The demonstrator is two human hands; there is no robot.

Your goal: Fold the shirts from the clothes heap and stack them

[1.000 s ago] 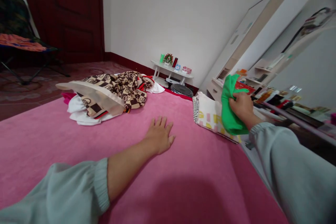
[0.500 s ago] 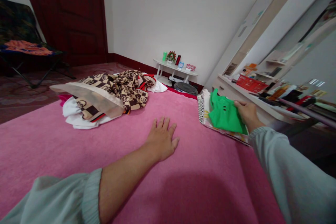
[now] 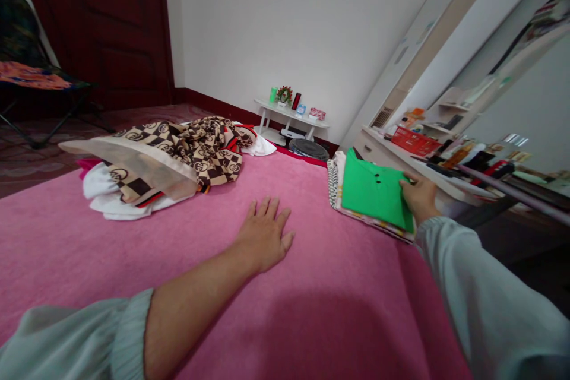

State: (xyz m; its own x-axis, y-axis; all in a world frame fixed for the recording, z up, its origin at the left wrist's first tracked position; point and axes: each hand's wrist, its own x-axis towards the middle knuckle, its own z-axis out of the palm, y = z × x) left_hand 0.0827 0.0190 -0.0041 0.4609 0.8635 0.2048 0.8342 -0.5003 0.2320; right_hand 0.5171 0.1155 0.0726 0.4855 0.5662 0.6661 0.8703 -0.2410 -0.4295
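My left hand lies flat on the pink bedspread, fingers spread, holding nothing. To the right, a green buttoned shirt is folded on top of a small stack of folded clothes, whose patterned and pale edges show below and at its left side. My right hand is at the shirt's right edge, with thumb and fingertips closed on the cloth. A loose heap of brown-and-cream checked clothing with a sheer beige edge rests at the left, over a white garment.
Close beyond my right hand runs a white dresser with a red basket and several bottles. A low white shelf stands by the far wall, near a round dark object. A folding chair is at far left.
The green shirt has gone from rumpled to lying flatter and squarer on the stack, with my right hand still at its edge. My left hand stays on the bedspread; the view has shifted slightly.
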